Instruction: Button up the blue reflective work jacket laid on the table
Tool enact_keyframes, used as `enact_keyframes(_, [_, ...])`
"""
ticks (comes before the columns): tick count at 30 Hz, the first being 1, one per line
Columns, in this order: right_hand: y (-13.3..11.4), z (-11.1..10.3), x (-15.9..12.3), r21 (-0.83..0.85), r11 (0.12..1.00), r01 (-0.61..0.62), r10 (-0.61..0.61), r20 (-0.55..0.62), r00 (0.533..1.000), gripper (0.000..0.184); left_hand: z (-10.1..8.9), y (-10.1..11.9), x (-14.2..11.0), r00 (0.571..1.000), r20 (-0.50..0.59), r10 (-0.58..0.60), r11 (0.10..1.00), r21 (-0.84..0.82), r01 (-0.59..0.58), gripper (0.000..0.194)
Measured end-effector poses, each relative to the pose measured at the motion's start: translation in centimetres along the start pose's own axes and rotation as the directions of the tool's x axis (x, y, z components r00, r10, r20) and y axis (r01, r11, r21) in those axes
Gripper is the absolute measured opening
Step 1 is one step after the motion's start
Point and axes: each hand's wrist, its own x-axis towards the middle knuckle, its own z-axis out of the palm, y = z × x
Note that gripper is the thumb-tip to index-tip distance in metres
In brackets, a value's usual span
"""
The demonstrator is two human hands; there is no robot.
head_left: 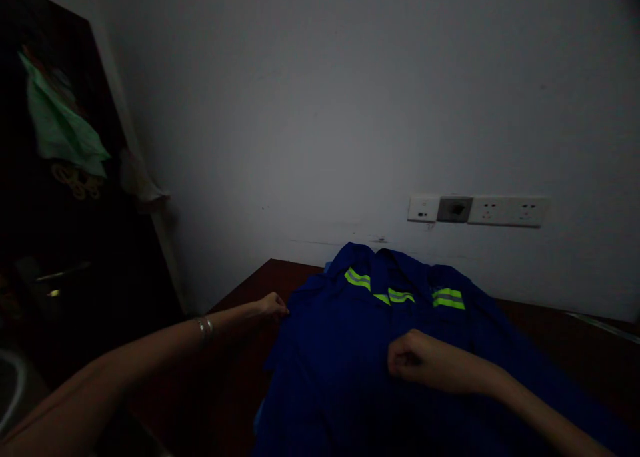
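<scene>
A dark blue work jacket [340, 350] with yellow-green reflective strips [449, 298] lies spread over the table, its collar side toward the wall. My left hand [274, 306] is closed at the jacket's left edge, pinching the cloth there. Over the middle of the jacket, my right hand [407, 358] has its fingers curled together against the fabric; a fold between them is hard to see in the dim light. A bit of lighter blue cloth [258, 417] shows from under the jacket's left side.
The dark red table [280, 277] meets a pale wall [320, 123] with a row of sockets [480, 211]. On the left stands a dark door [115, 243] with a handle [63, 272] and a hanging green cloth [60, 117]. A thin pale strip [605, 327] lies at the table's back right.
</scene>
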Motion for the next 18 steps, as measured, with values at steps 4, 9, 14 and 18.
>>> enact_keyframes(4, [0.6, -0.1, 0.1, 0.005, 1.0, 0.016, -0.016, -0.016, 1.0, 0.021, 0.3, -0.4, 0.8, 0.995, -0.084, -0.056, 0.996, -0.08, 0.05, 0.019])
enact_keyframes(9, [1.4, 0.5, 0.5, 0.008, 1.0, 0.002, -0.002, -0.006, 1.0, 0.021, 1.0, -0.5, 0.4, 0.998, -0.05, -0.041, 0.989, -0.146, 0.033, 0.02])
enact_keyframes(14, [1.1, 0.8, 1.1, 0.017, 1.0, 0.006, -0.006, 0.009, 1.0, 0.021, 1.5, -0.2, 0.0, 0.995, -0.086, -0.059, 0.996, -0.069, 0.053, 0.015])
enact_keyframes(18, [0.8, 0.9, 1.5, 0.013, 1.0, 0.009, -0.009, 0.007, 1.0, 0.021, -1.5, 0.6, -0.2, 0.985, -0.173, -0.002, 1.0, -0.019, -0.001, 0.017])
